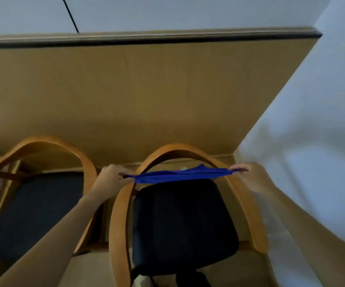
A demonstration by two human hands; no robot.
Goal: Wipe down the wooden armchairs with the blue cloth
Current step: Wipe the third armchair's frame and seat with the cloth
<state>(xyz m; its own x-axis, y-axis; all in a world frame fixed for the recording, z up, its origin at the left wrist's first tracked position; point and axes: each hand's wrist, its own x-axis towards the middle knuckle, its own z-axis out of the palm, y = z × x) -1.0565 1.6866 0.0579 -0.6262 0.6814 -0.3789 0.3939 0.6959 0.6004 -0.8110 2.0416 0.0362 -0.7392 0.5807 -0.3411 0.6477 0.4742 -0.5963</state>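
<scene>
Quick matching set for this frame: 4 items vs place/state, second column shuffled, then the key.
Column 1
1. blue cloth
2. wooden armchair with the black seat cushion
3. second wooden armchair with a dark seat
4. light wooden table top

Column 2
A. at the left of the view, no hand on it
B. stretched taut between the left hand and the right hand
C. beyond both chairs, against the white wall
D. directly under the stretched cloth, near the wall corner

Pairs: 1-B, 2-D, 3-A, 4-C
</scene>
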